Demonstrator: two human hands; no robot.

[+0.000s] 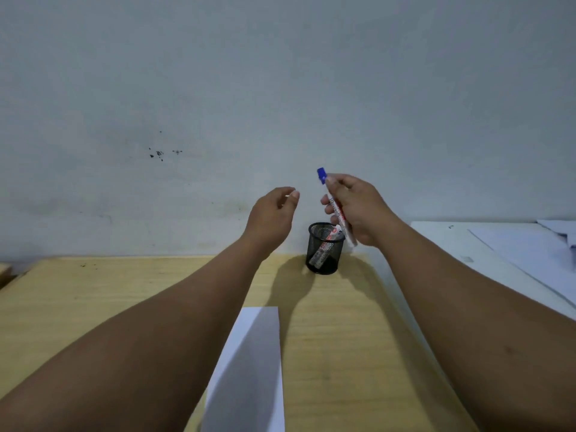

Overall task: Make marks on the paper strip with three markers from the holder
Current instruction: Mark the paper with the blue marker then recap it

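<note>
right hand (358,210) pinches blue-capped marker (335,207), above mesh holder (325,252) | left hand (272,218) spread, empty, left of holder | paper strip (249,369) near side

Blue-capped marker (335,204) above mesh holder (325,251)

Both forearms enter bare from seven and five o'clock, no sleeves, watch or rings showing, ending in the left hand (271,213) and right hand (358,210) with short, plain fingernails.
</note>
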